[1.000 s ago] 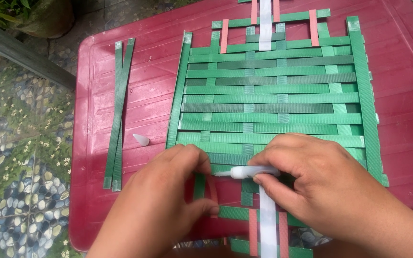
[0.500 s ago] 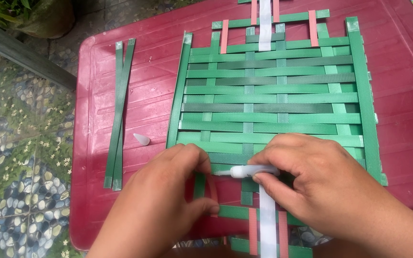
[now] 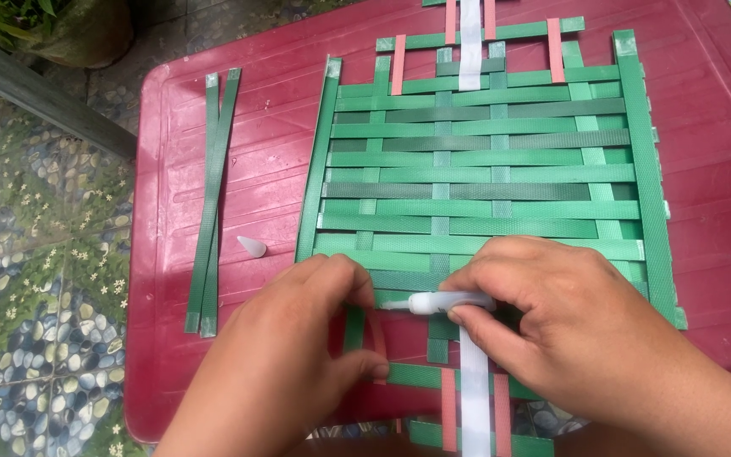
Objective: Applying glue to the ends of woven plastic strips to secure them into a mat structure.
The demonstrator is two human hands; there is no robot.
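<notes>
counter (image 3: 213, 127): dark red moulded plastic, standing on a pebble-patterned floor (image 3: 35, 279) | centre-right: woven mat of green straps (image 3: 484, 182) lying flat, pink and white strips running through it | left side: two loose green straps (image 3: 211, 203) lying side by side, well apart from the mat | between them: small white cone-shaped cap (image 3: 252, 247) resting on bare counter

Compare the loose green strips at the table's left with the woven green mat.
The loose green strips lie as a narrow bundle running lengthwise, touched by neither hand; the woven mat is a broad interlaced sheet under both hands. The mat also carries pink and white strips; the bundle is green only. Both lie flat on the red table.
</notes>
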